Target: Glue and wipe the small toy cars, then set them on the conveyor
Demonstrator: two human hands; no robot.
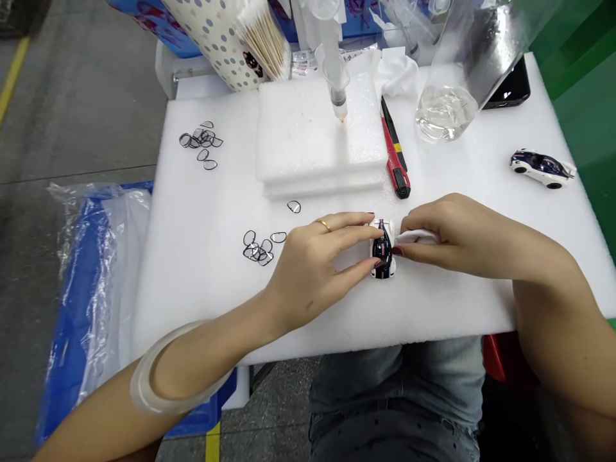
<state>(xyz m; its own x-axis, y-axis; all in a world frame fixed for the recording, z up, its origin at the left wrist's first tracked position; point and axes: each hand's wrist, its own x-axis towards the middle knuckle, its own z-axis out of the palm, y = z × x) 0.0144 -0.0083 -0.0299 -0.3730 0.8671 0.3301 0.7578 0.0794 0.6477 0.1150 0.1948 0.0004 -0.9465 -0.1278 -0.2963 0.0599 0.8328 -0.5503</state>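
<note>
A small white and dark-blue toy car (384,247) lies on the white foam sheet (332,321) in front of me. My left hand (312,263) reaches over from the left, its fingertips gripping the car at its upper end and near its lower end. Pinched in my right hand (450,234) is a folded white tissue (418,237), its tip at the car's right side. The right thumb is against or very near the car. Small black-rimmed clear pieces (260,250) lie left of my left hand, and a single clear piece (294,206) lies above it.
Behind my hands are a foam block (317,141) with an upright syringe (335,90), and a red cutter knife (398,176). Another toy car (541,168) sits right, a clear cup (445,115) farther back. Cotton swabs (267,42) and more clear pieces (201,138) are left.
</note>
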